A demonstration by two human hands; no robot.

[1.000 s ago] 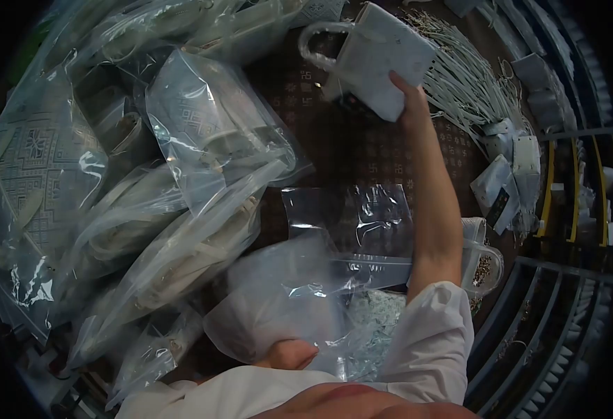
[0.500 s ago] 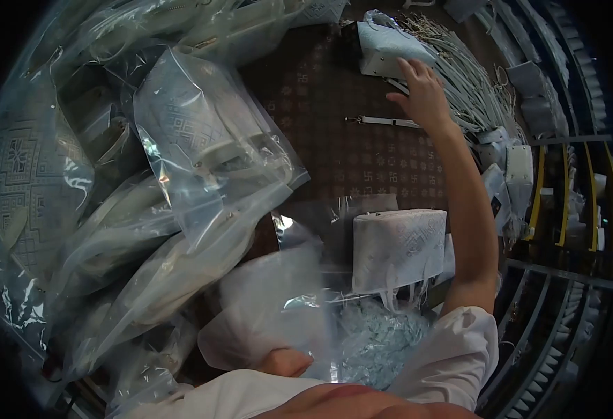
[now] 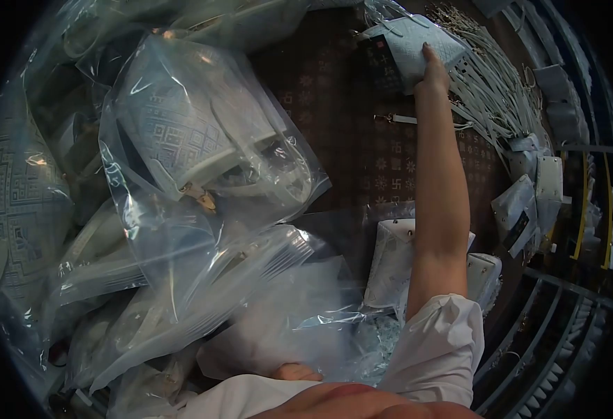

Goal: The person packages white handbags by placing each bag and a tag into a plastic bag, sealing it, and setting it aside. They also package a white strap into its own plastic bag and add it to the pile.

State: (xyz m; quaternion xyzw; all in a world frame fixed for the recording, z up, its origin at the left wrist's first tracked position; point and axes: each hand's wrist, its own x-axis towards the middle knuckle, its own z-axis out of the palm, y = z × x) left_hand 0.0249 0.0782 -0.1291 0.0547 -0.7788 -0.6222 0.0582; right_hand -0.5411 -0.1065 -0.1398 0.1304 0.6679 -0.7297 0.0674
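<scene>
At the top right, my right hand (image 3: 432,73) grips the lower edge of a white embossed handbag (image 3: 411,45), with one digit on its face and the other fingers hidden. A black printed card (image 3: 381,64) shows beside the handbag. At the bottom, my left hand (image 3: 298,372) is closed at the lower edge of a cloudy plastic bag (image 3: 278,314); the plastic hides part of its fingers. Partly behind my right forearm stands another white handbag (image 3: 389,262).
Large plastic-wrapped handbags (image 3: 188,133) pile up on the left. Many white straps (image 3: 491,91) lie at the upper right. A single strap with a clasp (image 3: 395,119) lies on the brown patterned surface (image 3: 348,140). Small white bags (image 3: 516,206) and metal racks (image 3: 543,328) are at the right.
My right hand has reached farther and taken hold of the far handbag, which has turned and now shows the black card. The view has shifted slightly; my left hand stays low.
</scene>
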